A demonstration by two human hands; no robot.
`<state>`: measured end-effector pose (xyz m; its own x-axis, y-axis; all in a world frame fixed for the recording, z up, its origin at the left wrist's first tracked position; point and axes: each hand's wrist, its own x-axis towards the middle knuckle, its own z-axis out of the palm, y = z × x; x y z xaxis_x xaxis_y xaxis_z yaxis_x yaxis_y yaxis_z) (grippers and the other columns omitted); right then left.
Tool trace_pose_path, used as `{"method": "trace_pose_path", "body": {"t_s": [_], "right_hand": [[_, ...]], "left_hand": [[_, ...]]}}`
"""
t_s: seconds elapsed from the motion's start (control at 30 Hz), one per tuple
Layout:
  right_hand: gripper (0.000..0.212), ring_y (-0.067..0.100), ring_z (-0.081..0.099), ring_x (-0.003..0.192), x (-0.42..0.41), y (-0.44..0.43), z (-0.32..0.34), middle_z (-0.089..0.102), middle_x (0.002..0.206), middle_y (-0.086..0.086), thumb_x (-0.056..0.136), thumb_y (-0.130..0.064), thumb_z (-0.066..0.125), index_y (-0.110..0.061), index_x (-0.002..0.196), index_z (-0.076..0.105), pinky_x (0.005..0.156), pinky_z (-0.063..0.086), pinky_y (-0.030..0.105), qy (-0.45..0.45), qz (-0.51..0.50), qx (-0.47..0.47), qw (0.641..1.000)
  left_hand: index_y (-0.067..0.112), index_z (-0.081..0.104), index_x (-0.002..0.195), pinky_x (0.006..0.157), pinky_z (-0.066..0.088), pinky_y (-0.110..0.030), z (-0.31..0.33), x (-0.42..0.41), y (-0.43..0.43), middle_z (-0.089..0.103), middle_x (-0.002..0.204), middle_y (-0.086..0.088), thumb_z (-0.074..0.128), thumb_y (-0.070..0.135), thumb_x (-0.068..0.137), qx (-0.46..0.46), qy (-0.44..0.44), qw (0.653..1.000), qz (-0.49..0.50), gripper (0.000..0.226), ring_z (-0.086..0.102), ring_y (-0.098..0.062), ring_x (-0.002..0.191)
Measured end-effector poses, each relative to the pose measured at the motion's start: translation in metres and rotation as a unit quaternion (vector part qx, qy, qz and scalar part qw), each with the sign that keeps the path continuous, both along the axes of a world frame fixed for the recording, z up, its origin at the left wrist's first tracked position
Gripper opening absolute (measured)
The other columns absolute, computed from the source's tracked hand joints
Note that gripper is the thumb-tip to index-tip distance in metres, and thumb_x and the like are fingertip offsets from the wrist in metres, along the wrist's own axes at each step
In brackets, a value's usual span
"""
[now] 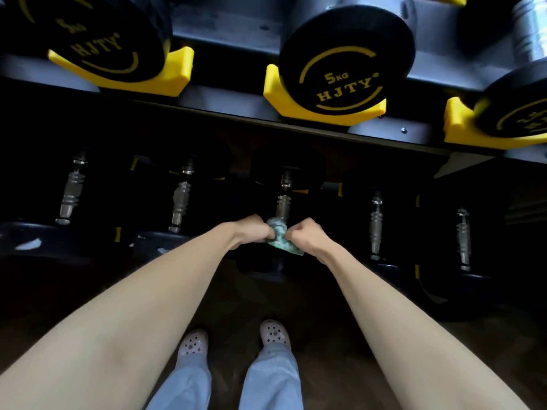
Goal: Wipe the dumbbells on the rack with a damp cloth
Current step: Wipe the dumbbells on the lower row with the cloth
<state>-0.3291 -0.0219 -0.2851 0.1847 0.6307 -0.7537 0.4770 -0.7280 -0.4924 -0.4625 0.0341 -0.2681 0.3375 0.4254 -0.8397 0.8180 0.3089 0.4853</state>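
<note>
Hands [254, 233] [305, 235] grip cloth [279, 239] on lower-rack dumbbell handle [284, 199].

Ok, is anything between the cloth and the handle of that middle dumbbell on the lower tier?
Nothing visible. The left hand and right hand grip the cloth right at the near end of the handle, seemingly against the metal. The upper shelf hangs above it, farther back, not in the way.

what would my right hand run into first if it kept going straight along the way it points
The right hand points at the green cloth it grips. Beyond that, it would likely meet the left hand or the dumbbell's chrome handle, though depth is unclear.
</note>
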Motion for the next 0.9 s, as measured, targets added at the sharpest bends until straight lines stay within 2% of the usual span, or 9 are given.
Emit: {"method": "trace_pose_path", "body": {"t_s": [0.13, 0.2, 0.3, 0.37, 0.47, 0.57, 0.7, 0.8, 0.9], "right_hand": [[0.024, 0.012, 0.051, 0.061, -0.006, -0.007, 0.019, 0.056, 0.064, 0.002, 0.082, -0.008, 0.051, -0.009, 0.061, 0.062, 0.058, 0.041, 0.023, 0.010, -0.016, 0.004, 1.000], [0.021, 0.015, 0.054, 0.069, -0.016, -0.013, 0.026, 0.058, 0.072, 0.004, 0.085, -0.010, 0.052, -0.002, 0.074, 0.068, 0.062, 0.043, 0.025, -0.004, 0.030, -0.009, 1.000], [0.026, 0.014, 0.047, 0.060, -0.032, -0.034, 0.032, 0.050, 0.066, 0.002, 0.089, -0.012, 0.051, -0.006, 0.064, 0.053, 0.056, 0.037, 0.024, 0.008, 0.043, -0.049, 0.998], [0.028, 0.011, 0.046, 0.055, -0.035, -0.055, 0.041, 0.050, 0.061, 0.000, 0.088, -0.010, 0.049, -0.012, 0.060, 0.048, 0.052, 0.036, 0.022, 0.071, -0.038, -0.077, 0.994], [0.023, 0.015, 0.054, 0.064, -0.024, -0.093, 0.069, 0.058, 0.067, 0.003, 0.088, -0.011, 0.047, -0.008, 0.067, 0.057, 0.061, 0.041, 0.026, 0.145, -0.205, -0.039, 0.967], [0.017, 0.023, 0.055, 0.077, -0.012, -0.131, 0.107, 0.060, 0.080, 0.010, 0.088, -0.014, 0.046, -0.009, 0.082, 0.062, 0.073, 0.042, 0.034, 0.144, -0.335, 0.023, 0.931], [0.029, 0.015, 0.047, 0.061, -0.002, -0.176, 0.154, 0.050, 0.062, 0.000, 0.089, -0.009, 0.046, -0.017, 0.061, 0.049, 0.065, 0.038, 0.029, 0.104, -0.467, 0.089, 0.873], [0.023, 0.013, 0.049, 0.059, -0.001, -0.204, 0.174, 0.054, 0.066, 0.000, 0.091, -0.007, 0.047, -0.015, 0.073, 0.061, 0.056, 0.039, 0.026, 0.087, -0.534, 0.136, 0.830], [0.022, 0.016, 0.048, 0.061, -0.009, -0.211, 0.156, 0.056, 0.076, 0.003, 0.096, -0.015, 0.043, -0.020, 0.092, 0.064, 0.055, 0.037, 0.026, 0.115, -0.576, 0.118, 0.801]], "left_hand": [[0.017, 0.044, 0.061, 0.056, 0.031, -0.021, 0.011, -0.007, -0.006, 0.046, 0.066, 0.002, 0.055, 0.012, 0.084, 0.015, -0.006, 1.000, 0.015, 0.026, 0.042, -0.009, 0.062], [0.017, 0.040, 0.055, 0.057, 0.030, -0.021, 0.016, -0.012, -0.010, 0.042, 0.062, 0.002, 0.052, 0.010, 0.085, 0.009, -0.011, 1.000, 0.023, 0.033, 0.038, -0.009, 0.060], [0.012, 0.051, 0.063, 0.070, 0.037, -0.022, 0.024, -0.020, -0.024, 0.050, 0.072, -0.003, 0.049, 0.013, 0.088, -0.025, -0.026, 0.999, 0.014, 0.026, 0.046, -0.013, 0.073], [0.007, 0.059, 0.078, 0.081, 0.042, -0.023, 0.033, -0.027, -0.038, 0.054, 0.079, -0.004, 0.049, 0.014, 0.090, -0.047, -0.027, 0.999, 0.003, 0.016, 0.050, -0.014, 0.079], [0.007, 0.056, 0.071, 0.084, 0.044, -0.026, 0.062, -0.024, -0.054, 0.053, 0.074, 0.000, 0.052, 0.009, 0.084, -0.020, -0.046, 0.998, 0.028, 0.014, 0.051, -0.015, 0.077], [0.008, 0.061, 0.079, 0.069, 0.048, -0.022, 0.106, -0.004, -0.068, 0.056, 0.080, 0.001, 0.054, 0.007, 0.086, -0.010, -0.085, 0.996, 0.035, 0.009, 0.055, -0.011, 0.074], [0.005, 0.061, 0.092, 0.069, 0.046, -0.024, 0.163, 0.024, -0.087, 0.058, 0.086, -0.008, 0.057, 0.009, 0.086, 0.022, -0.151, 0.988, -0.031, 0.008, 0.055, -0.014, 0.074], [0.008, 0.067, 0.098, 0.080, 0.043, -0.025, 0.190, 0.040, -0.107, 0.063, 0.109, -0.013, 0.048, 0.002, 0.087, 0.082, -0.174, 0.975, -0.113, 0.022, 0.057, -0.018, 0.096], [0.008, 0.061, 0.121, 0.086, 0.039, -0.022, 0.182, 0.042, -0.122, 0.055, 0.131, -0.009, 0.040, -0.002, 0.088, 0.160, -0.125, 0.962, -0.183, 0.040, 0.051, -0.021, 0.118]]}}
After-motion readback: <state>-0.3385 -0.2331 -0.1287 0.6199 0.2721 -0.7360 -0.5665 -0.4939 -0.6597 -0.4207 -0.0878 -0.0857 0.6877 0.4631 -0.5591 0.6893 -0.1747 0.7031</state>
